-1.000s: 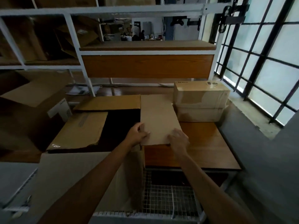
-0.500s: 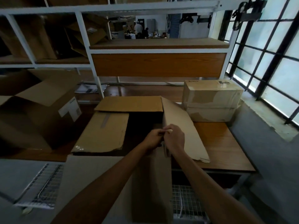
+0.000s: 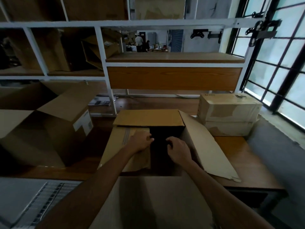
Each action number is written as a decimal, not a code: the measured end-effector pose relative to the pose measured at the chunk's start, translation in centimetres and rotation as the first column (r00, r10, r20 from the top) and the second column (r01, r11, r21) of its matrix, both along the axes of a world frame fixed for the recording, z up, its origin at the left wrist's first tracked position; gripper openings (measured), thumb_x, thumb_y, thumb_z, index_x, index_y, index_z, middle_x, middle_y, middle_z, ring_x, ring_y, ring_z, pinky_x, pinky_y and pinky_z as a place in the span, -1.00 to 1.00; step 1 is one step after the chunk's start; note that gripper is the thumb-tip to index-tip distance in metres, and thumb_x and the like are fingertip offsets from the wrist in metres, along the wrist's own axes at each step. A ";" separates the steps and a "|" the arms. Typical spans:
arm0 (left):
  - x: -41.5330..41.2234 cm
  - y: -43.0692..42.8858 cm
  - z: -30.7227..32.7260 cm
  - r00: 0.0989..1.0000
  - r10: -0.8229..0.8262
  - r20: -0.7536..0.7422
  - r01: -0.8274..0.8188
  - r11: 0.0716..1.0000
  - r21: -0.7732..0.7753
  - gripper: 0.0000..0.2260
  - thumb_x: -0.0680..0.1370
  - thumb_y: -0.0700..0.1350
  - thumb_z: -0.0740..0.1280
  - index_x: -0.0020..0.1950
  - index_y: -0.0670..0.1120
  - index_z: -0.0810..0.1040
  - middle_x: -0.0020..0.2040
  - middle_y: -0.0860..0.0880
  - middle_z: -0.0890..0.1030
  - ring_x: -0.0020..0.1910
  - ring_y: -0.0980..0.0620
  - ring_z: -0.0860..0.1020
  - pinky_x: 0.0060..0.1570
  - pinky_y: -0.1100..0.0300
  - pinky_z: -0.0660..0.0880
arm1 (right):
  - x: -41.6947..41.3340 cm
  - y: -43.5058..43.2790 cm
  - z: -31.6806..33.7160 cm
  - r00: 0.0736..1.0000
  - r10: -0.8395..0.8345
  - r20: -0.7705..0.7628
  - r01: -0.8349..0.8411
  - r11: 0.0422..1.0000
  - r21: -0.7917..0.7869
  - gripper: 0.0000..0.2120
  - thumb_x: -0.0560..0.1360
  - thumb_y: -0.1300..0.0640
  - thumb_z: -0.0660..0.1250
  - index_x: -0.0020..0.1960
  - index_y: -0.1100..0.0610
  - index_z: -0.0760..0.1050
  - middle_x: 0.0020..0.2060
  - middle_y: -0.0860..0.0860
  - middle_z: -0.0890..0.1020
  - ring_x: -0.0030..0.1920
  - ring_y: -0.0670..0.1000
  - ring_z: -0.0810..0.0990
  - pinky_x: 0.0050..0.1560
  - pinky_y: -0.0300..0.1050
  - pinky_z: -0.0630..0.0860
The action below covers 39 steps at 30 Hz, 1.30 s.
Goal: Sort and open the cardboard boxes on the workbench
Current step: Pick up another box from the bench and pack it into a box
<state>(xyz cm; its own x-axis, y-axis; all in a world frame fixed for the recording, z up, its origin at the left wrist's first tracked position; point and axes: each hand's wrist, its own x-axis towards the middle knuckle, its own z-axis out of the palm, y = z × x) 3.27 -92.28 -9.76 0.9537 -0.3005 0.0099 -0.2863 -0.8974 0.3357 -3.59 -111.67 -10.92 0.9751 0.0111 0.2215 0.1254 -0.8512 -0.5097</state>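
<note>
1. Step in hand, as judged: opening the large brown cardboard box (image 3: 148, 120), set mid-bench at 12 o'clock on the brown wooden workbench (image 3: 244, 162). Sorting not yet finished.
2. Flap status: far flap folded back flat toward 12 o'clock; right flap (image 3: 208, 146) splayed out to 3 o'clock, with its tip over the bench; left flap (image 3: 122, 146) lying half across the dark opening.
3. Left hand (image 3: 140, 141): on the left flap, fingers curled over its inner edge, gripping it.
4. Right hand (image 3: 177, 147): over the dark opening, just beside the right flap, fingers curled. Cannot tell whether anything is held.
5. Other stock: two pale taped cardboard boxes (image 3: 229, 109), stacked and sealed, at 2 o'clock; an opened brown carton (image 3: 46, 129) at 9 o'clock.
6. Next move, as judged: lift the left flap by the gripped edge and fold it out toward 9 o'clock. Needs a steady pull along the crease, with the right hand free to brace the box wall.
7. Change from half a second ago: then both hands together, pinching the near edge of the raised right flap. Now that flap let go and lying further out, hands apart, left hand moved across to the left flap.
</note>
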 end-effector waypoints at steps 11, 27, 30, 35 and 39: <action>4.4 5.2 -0.6 0.995 -0.072 -0.071 0.083 0.982 0.172 -0.49 0.64 0.19 0.07 0.55 0.02 0.23 0.60 -0.13 0.06 0.56 -0.27 -0.04 0.47 -0.20 0.10 | 6.4 2.8 -0.6 0.986 0.036 -0.165 -0.064 0.984 -0.166 -0.53 0.60 0.06 0.23 0.50 0.02 0.29 0.57 0.01 0.19 0.48 0.05 0.30 0.36 -0.01 0.39; 21.9 6.0 1.4 0.963 0.005 0.271 -0.059 0.980 0.191 -0.46 0.65 0.10 0.09 0.59 0.02 0.01 0.60 -0.19 -0.01 0.57 -0.28 -0.05 0.47 -0.25 0.06 | 26.8 -2.3 4.6 0.997 -0.063 0.037 0.073 0.893 -0.445 -0.48 0.54 0.11 0.25 0.49 0.04 0.26 0.59 0.09 -0.02 0.56 0.24 -0.04 0.47 0.35 0.04; 24.8 6.7 -0.1 0.963 0.085 0.257 -0.127 0.981 0.150 -0.45 0.63 0.21 0.02 0.57 0.05 0.04 0.61 -0.11 -0.02 0.56 -0.26 -0.06 0.46 -0.34 0.04 | 30.9 -4.4 3.0 0.994 -0.083 -0.077 0.052 0.940 -0.338 -0.31 0.51 0.10 0.30 0.56 -0.02 0.07 0.58 0.05 -0.11 0.54 0.32 -0.01 0.43 0.38 0.16; 25.6 5.8 -4.2 0.934 0.176 0.312 -0.254 0.939 0.231 -0.26 0.59 0.28 0.11 0.61 0.01 -0.19 0.60 -0.12 -0.21 0.56 -0.29 -0.18 0.38 -0.47 -0.04 | 33.0 -5.2 -1.0 0.997 -0.045 -0.066 0.020 0.940 -0.340 -0.11 0.49 0.11 0.40 0.60 0.02 -0.13 0.57 0.09 -0.29 0.35 0.39 0.37 0.17 0.23 0.48; 25.4 5.4 -4.2 0.924 0.282 0.257 -0.321 0.938 0.127 -0.29 0.58 0.28 0.12 0.60 0.11 -0.14 0.61 -0.12 -0.17 0.54 -0.36 -0.18 0.39 -0.46 -0.10 | 32.9 -5.7 -1.7 0.997 -0.042 -0.067 0.020 0.954 -0.298 -0.15 0.49 0.23 0.37 0.59 0.00 -0.08 0.58 0.05 -0.26 0.45 0.34 0.29 0.23 0.22 0.49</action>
<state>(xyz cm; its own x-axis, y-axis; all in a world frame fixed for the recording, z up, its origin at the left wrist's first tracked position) 28.63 -86.91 -13.99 0.9761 -0.0152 0.2167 -0.0452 -0.9900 0.1339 29.27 -117.32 -12.58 0.9892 0.0353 0.1424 0.0692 -0.9683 -0.2402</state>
